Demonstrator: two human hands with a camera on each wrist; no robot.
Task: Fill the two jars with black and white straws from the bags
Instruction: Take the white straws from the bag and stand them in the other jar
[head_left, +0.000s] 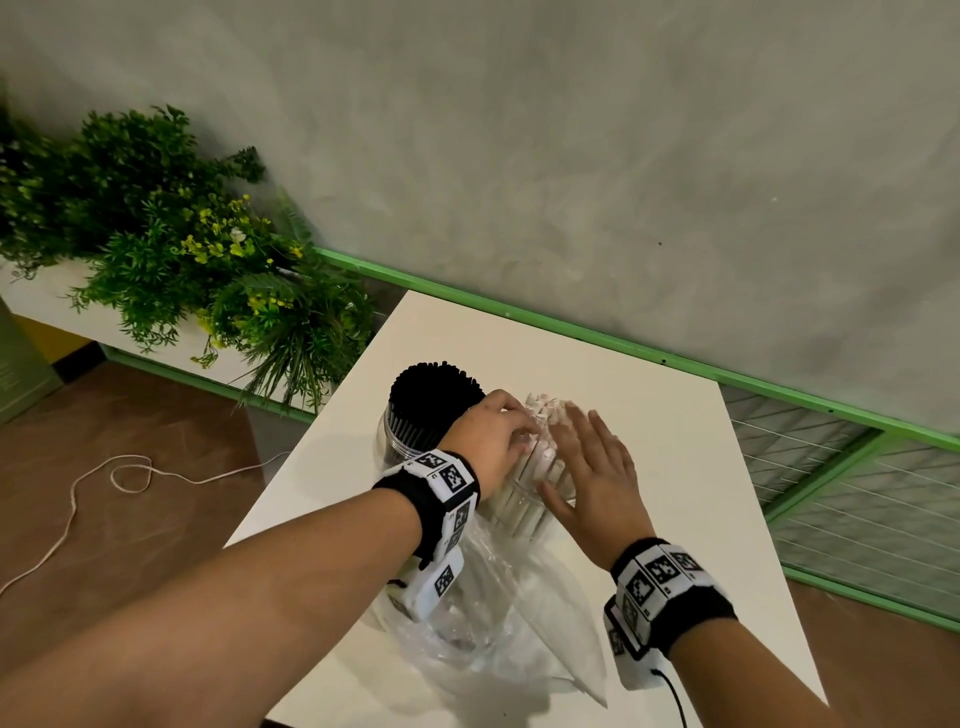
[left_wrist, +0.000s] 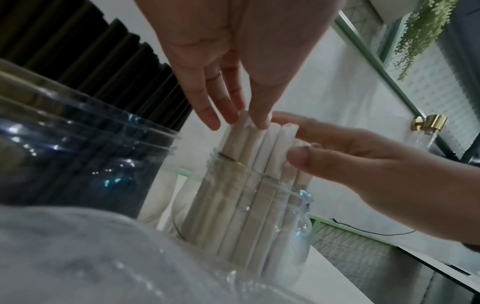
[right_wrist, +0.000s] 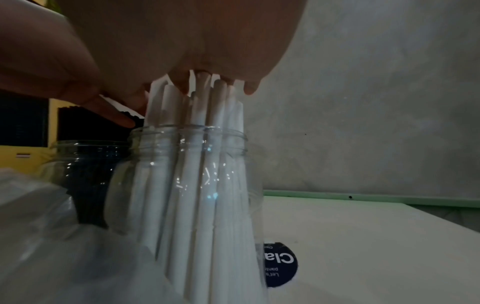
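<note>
Two clear jars stand side by side on the white table (head_left: 665, 447). The left jar (head_left: 402, 441) is packed with black straws (head_left: 434, 392). The right jar (head_left: 522, 514) holds white straws (head_left: 543, 413) that stick out above its rim. My left hand (head_left: 496, 436) reaches over from the left, and its straight fingertips (left_wrist: 259, 123) touch the tops of the white straws (left_wrist: 262, 148). My right hand (head_left: 595, 462) lies flat over the same tops, and its fingertips (right_wrist: 179, 82) press down on the white straws (right_wrist: 197, 115). Neither hand grips anything. Crumpled clear bags (head_left: 493, 623) lie just in front of the jars.
A leafy plant (head_left: 182, 249) in a white planter stands off the table's left. A white cord (head_left: 104, 478) lies on the brown floor. A green rail (head_left: 623, 345) runs along the grey wall, with wire mesh (head_left: 857, 493) to the right. A dark round label (right_wrist: 280, 265) shows by the jar's base.
</note>
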